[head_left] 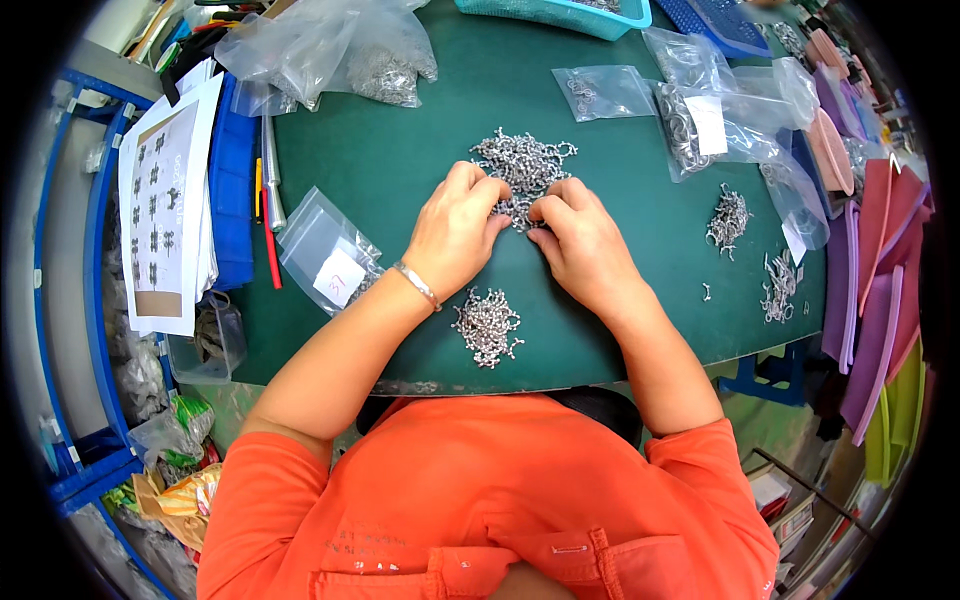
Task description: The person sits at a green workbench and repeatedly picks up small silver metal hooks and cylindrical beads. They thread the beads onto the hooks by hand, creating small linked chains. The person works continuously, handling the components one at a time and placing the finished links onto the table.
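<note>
On the green table, a heap of small silver metal pieces (525, 160) lies in front of both hands. My left hand (455, 225), with a silver bangle (417, 286) at its wrist, has its fingers curled in at the heap's near left edge. From the other side my right hand (585, 245) meets it, thumb and forefinger drawn together. A few pieces show in the narrow gap between the hands. What either set of fingertips grips is too small to make out. Closer to my body sits a smaller pile of similar pieces (487, 328).
Two small piles, one of silver pieces (728, 220) and one with rings (779, 287), lie to the right. Clear bags of metal parts (690, 130) stand behind them. Leftward are a labelled bag (330, 255), a red pen (272, 240) and printed sheets (165, 210). A turquoise basket (565, 15) is at the back.
</note>
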Demonstrator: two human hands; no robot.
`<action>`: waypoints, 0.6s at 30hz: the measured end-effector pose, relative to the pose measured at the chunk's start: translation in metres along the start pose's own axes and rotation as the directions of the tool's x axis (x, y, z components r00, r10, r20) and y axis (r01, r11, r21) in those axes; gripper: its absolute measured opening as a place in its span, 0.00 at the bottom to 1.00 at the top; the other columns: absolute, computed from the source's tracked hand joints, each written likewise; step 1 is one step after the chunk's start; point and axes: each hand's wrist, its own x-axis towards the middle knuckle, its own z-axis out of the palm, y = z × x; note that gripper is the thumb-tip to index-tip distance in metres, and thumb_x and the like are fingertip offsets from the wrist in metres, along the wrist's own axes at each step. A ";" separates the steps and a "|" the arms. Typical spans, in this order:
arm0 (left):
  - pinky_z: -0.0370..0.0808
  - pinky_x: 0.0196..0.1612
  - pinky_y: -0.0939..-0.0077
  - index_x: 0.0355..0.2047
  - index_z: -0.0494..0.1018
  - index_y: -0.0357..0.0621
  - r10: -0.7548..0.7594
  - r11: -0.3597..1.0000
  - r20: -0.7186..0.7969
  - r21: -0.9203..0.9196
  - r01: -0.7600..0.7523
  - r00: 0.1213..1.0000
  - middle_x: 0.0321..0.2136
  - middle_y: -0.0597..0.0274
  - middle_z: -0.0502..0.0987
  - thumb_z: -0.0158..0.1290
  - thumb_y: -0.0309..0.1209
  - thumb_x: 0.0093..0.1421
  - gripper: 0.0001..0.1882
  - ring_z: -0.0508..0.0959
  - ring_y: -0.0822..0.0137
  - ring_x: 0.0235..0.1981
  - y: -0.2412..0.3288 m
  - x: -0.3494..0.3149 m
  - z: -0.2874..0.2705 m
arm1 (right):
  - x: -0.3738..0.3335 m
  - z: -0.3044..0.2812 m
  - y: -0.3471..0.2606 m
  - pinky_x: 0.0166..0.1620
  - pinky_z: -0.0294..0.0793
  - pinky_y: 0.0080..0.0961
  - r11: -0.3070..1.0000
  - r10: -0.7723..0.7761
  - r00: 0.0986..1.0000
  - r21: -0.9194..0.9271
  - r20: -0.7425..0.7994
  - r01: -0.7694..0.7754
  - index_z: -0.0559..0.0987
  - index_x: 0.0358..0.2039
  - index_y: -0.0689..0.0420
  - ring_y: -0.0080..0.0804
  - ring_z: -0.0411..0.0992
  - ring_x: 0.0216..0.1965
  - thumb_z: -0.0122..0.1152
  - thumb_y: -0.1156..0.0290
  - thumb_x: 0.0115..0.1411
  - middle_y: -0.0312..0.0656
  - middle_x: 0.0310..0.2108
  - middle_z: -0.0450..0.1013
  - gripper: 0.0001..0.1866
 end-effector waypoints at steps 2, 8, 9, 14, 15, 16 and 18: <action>0.75 0.34 0.73 0.34 0.75 0.38 -0.057 0.997 0.043 -0.046 0.059 0.997 0.35 0.57 0.73 0.61 0.20 0.54 0.08 0.78 0.64 0.29 -0.002 0.005 0.001 | 0.001 -0.003 0.005 0.45 0.72 0.40 0.994 0.048 0.999 0.100 0.005 -0.049 0.75 0.33 0.60 0.49 0.71 0.41 0.64 0.79 0.51 0.48 0.36 0.70 0.08; 0.77 0.37 0.74 0.34 0.76 0.37 -0.130 0.971 -0.006 -0.205 0.126 0.992 0.36 0.58 0.74 0.61 0.20 0.54 0.08 0.78 0.62 0.31 -0.004 0.004 -0.001 | -0.008 -0.006 0.003 0.43 0.73 0.39 0.999 -0.046 0.987 -0.011 -0.152 0.045 0.77 0.34 0.61 0.48 0.72 0.37 0.62 0.81 0.52 0.47 0.36 0.73 0.08; 0.77 0.37 0.74 0.34 0.76 0.37 -0.088 0.980 -0.011 -0.178 0.085 0.996 0.36 0.58 0.74 0.61 0.21 0.54 0.08 0.78 0.62 0.31 -0.001 0.001 0.000 | -0.009 -0.004 -0.001 0.44 0.73 0.38 0.995 -0.096 0.990 0.024 -0.106 0.099 0.78 0.35 0.61 0.48 0.73 0.38 0.61 0.81 0.52 0.47 0.38 0.73 0.08; 0.78 0.39 0.72 0.39 0.76 0.38 -0.082 0.985 0.025 -0.152 0.085 0.996 0.37 0.56 0.74 0.61 0.19 0.53 0.12 0.79 0.59 0.33 -0.011 -0.003 0.005 | -0.017 -0.007 -0.004 0.46 0.72 0.38 0.999 0.030 0.994 0.044 -0.106 -0.026 0.79 0.36 0.60 0.48 0.72 0.42 0.60 0.83 0.53 0.47 0.40 0.74 0.10; 0.77 0.37 0.72 0.39 0.76 0.38 -0.087 0.985 -0.002 -0.148 0.086 0.996 0.37 0.56 0.74 0.60 0.18 0.53 0.12 0.79 0.61 0.32 -0.013 -0.001 0.006 | -0.015 -0.006 -0.006 0.46 0.73 0.37 0.999 -0.042 0.995 0.014 -0.095 0.044 0.79 0.36 0.59 0.47 0.72 0.42 0.60 0.83 0.53 0.46 0.39 0.74 0.09; 0.77 0.36 0.72 0.38 0.76 0.38 -0.109 0.976 -0.034 -0.193 0.100 0.993 0.36 0.57 0.74 0.60 0.18 0.53 0.11 0.79 0.62 0.32 -0.011 -0.001 0.005 | -0.014 -0.005 -0.009 0.45 0.73 0.37 0.993 -0.114 0.990 -0.013 -0.082 0.113 0.79 0.35 0.59 0.47 0.72 0.41 0.60 0.83 0.53 0.46 0.38 0.75 0.09; 0.76 0.35 0.73 0.36 0.77 0.37 -0.160 0.950 -0.084 -0.285 0.130 0.984 0.35 0.58 0.75 0.59 0.18 0.54 0.08 0.79 0.63 0.31 -0.002 -0.002 0.002 | -0.017 -0.004 -0.011 0.44 0.73 0.37 0.995 -0.102 0.992 -0.026 -0.078 0.100 0.79 0.34 0.59 0.47 0.72 0.39 0.60 0.83 0.53 0.46 0.36 0.74 0.08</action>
